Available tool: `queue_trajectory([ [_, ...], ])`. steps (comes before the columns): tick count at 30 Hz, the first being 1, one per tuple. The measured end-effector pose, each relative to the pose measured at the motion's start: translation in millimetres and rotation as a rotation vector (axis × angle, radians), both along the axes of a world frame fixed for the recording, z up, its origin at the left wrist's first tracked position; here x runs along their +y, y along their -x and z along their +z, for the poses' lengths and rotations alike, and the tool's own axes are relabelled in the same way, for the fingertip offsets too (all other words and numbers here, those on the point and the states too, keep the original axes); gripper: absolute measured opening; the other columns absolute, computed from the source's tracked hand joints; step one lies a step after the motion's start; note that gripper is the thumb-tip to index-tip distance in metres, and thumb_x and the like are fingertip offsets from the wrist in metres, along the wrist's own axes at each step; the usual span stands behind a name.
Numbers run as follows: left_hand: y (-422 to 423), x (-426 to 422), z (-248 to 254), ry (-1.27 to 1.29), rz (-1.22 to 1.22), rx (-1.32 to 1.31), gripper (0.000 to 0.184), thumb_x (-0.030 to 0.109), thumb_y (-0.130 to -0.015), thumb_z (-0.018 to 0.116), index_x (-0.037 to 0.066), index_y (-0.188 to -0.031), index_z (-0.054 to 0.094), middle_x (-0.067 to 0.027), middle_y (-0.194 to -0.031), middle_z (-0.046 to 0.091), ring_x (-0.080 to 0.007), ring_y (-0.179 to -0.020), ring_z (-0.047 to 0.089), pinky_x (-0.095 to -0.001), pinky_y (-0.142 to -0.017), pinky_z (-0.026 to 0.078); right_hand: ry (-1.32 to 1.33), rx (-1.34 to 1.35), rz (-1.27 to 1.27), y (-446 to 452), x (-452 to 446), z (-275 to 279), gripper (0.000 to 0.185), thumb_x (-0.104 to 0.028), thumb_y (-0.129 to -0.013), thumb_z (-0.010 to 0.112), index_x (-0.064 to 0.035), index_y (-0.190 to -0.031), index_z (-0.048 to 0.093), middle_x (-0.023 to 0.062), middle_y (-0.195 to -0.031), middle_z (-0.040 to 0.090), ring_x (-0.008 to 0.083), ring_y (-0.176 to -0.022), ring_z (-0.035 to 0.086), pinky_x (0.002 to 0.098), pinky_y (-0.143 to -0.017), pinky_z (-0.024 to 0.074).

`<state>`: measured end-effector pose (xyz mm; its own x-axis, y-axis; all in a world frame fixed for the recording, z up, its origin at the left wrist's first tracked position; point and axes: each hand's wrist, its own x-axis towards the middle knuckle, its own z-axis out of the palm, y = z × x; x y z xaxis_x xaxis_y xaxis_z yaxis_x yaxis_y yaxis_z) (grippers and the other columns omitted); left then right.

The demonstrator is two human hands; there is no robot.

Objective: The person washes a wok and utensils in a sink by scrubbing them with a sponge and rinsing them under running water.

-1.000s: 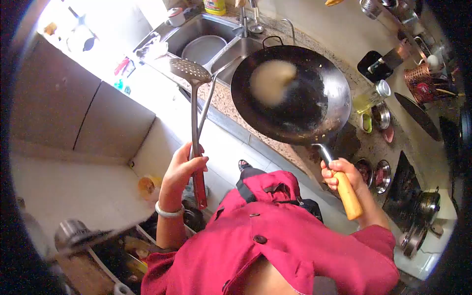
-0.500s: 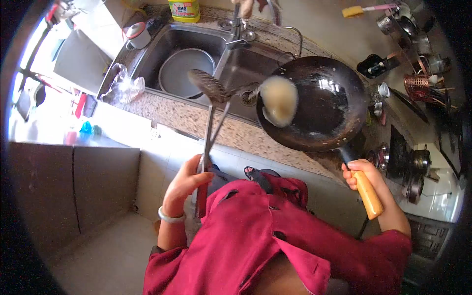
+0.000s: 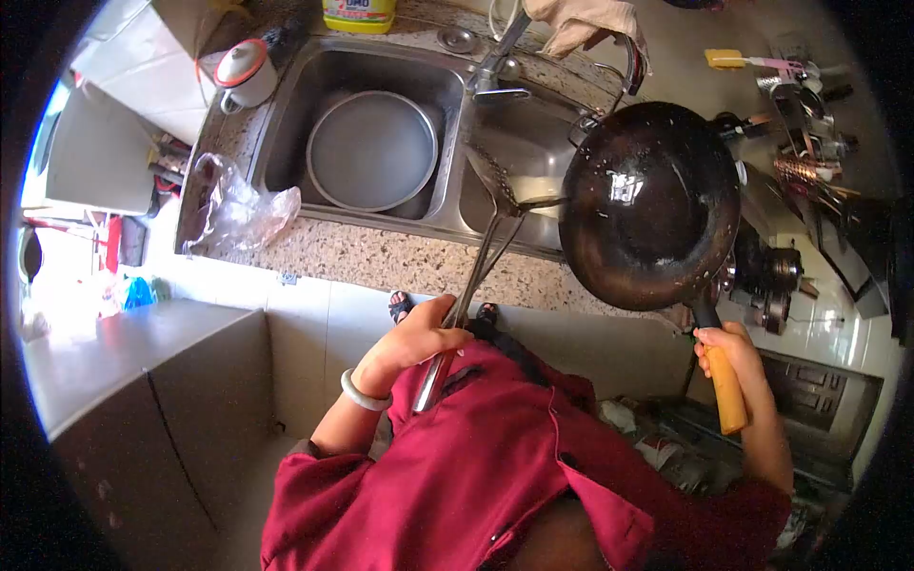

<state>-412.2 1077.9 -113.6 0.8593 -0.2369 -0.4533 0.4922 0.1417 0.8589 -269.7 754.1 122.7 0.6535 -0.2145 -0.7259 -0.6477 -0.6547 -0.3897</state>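
My left hand (image 3: 419, 338) is closed round the long handles of a slotted metal turner (image 3: 489, 179) and a second metal utensil (image 3: 499, 252), whose kind I cannot make out. Their heads cross over the right sink basin (image 3: 533, 143), beside the wok's left rim. My right hand (image 3: 731, 350) grips the yellow handle of a dark wok (image 3: 657, 209). The wok is tilted to the left at the basin's right side, its inside wet and shiny with small bits stuck on. Pale liquid (image 3: 535, 195) shows in the basin next to the rim.
In the left basin lies a large round metal pan (image 3: 373, 152). A clear plastic bag (image 3: 243, 209) and a white enamel mug (image 3: 246, 71) are on the speckled counter (image 3: 371, 252). The faucet (image 3: 497, 62) stands between the basins; a cloth (image 3: 590, 24) hangs behind.
The wok has tilted further and shifted slightly right. The yellowish liquid at its left side has left it, and pale liquid shows in the basin. The left hand's utensils have moved right in view.
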Motion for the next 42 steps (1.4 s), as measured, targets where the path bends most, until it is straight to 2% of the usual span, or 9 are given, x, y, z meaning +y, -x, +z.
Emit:
queue_trajectory([
  [7, -5.5, 32.9, 25.6, 0.022, -0.023, -0.019, 0.025, 0.011, -0.070, 0.061, -0.004, -0.087, 0.050, -0.0061, -0.070, 0.054, -0.0127, -0.065, 0.050, -0.0269, -0.058, 0.041, -0.089, -0.001, -0.071, 20.7, 13.9, 1.9, 0.022, -0.023, -0.073, 0.061, -0.0027, -0.079, 0.053, 0.0059, -0.064, 0.054, 0.0123, -0.049, 0.051, 0.0250, -0.042, 0.0403],
  [13, -6.9, 48.5, 52.3, 0.012, -0.034, 0.013, 0.023, 0.011, -0.070, 0.061, -0.002, -0.086, 0.051, -0.0047, -0.069, 0.054, -0.0119, -0.063, 0.050, -0.0242, -0.055, 0.040, -0.732, 0.286, -0.388, 46.2, -16.5, -80.0, 0.027, -0.024, -0.080, 0.054, -0.0039, -0.097, 0.050, 0.0035, -0.072, 0.051, 0.0113, -0.054, 0.049, 0.0229, -0.045, 0.0397],
  [17, -14.0, 43.8, 61.6, -0.012, -0.085, 0.014, 0.026, 0.012, -0.068, 0.059, 0.000, -0.090, 0.052, -0.0031, -0.069, 0.053, -0.0109, -0.062, 0.050, -0.0228, -0.054, 0.038, -1.026, 0.276, -0.377, 69.2, 1.0, -150.0, 0.024, -0.025, -0.084, 0.050, -0.0048, -0.097, 0.049, 0.0030, -0.073, 0.051, 0.0111, -0.054, 0.049, 0.0239, -0.046, 0.0408],
  [27, -72.0, -14.6, 32.1, 0.202, -0.082, 0.144, 0.031, 0.012, -0.071, 0.058, -0.005, -0.097, 0.052, -0.0062, -0.075, 0.054, -0.0140, -0.069, 0.051, -0.0234, -0.062, 0.041, -1.312, 0.246, -0.489, 83.2, 43.5, -251.1, 0.023, -0.023, -0.082, 0.054, -0.0052, -0.096, 0.050, 0.0040, -0.075, 0.052, 0.0113, -0.057, 0.052, 0.0259, -0.046, 0.0436],
  [31, -93.5, -39.2, 14.5, 0.264, -0.063, 0.169, 0.030, 0.018, -0.073, 0.058, -0.004, -0.093, 0.055, -0.0065, -0.077, 0.055, -0.0132, -0.072, 0.052, -0.0229, -0.065, 0.041, -1.251, 0.081, -0.429, 82.8, 64.1, -259.6, 0.024, -0.021, -0.078, 0.058, -0.0034, -0.092, 0.051, 0.0045, -0.070, 0.054, 0.0123, -0.052, 0.052, 0.0253, -0.046, 0.0454],
  [37, -110.7, -53.4, -7.8, 0.327, 0.036, 0.210, 0.026, 0.012, -0.074, 0.055, -0.003, -0.095, 0.056, -0.0060, -0.080, 0.055, -0.0135, -0.065, 0.052, -0.0223, -0.059, 0.042, -1.340, 0.061, -0.376, 72.6, 92.4, -280.8, 0.029, -0.024, -0.079, 0.059, -0.0007, -0.093, 0.050, 0.0059, -0.067, 0.055, 0.0134, -0.053, 0.054, 0.0268, -0.049, 0.0460],
  [38, -109.8, -52.2, -18.2, 0.244, 0.020, 0.118, 0.023, 0.009, -0.075, 0.055, -0.003, -0.095, 0.055, -0.0067, -0.081, 0.055, -0.0138, -0.066, 0.052, -0.0226, -0.059, 0.042, -1.347, 0.057, -0.353, 72.6, 94.3, -291.0, 0.030, -0.026, -0.079, 0.058, -0.0004, -0.093, 0.050, 0.0066, -0.068, 0.056, 0.0149, -0.055, 0.055, 0.0279, -0.051, 0.0472],
  [40, -118.1, -46.9, -27.1, 0.350, -0.027, 0.130, 0.020, 0.003, -0.077, 0.053, -0.002, -0.097, 0.053, -0.0087, -0.083, 0.053, -0.0152, -0.070, 0.051, -0.0241, -0.060, 0.042, -1.326, 0.089, -0.276, 67.7, 93.5, -313.4, 0.031, -0.029, -0.081, 0.057, -0.0026, -0.094, 0.049, 0.0077, -0.075, 0.057, 0.0166, -0.060, 0.057, 0.0293, -0.056, 0.0477],
  [42, -112.5, -49.3, -22.2, 0.068, -0.103, -0.154, 0.019, 0.006, -0.079, 0.050, -0.002, -0.097, 0.052, -0.0081, -0.080, 0.052, -0.0136, -0.070, 0.051, -0.0230, -0.059, 0.042, -1.331, 0.171, -0.214, 62.1, 80.7, -306.5, 0.036, -0.037, -0.082, 0.054, -0.0047, -0.097, 0.049, 0.0099, -0.085, 0.060, 0.0185, -0.067, 0.059, 0.0311, -0.062, 0.0476],
])
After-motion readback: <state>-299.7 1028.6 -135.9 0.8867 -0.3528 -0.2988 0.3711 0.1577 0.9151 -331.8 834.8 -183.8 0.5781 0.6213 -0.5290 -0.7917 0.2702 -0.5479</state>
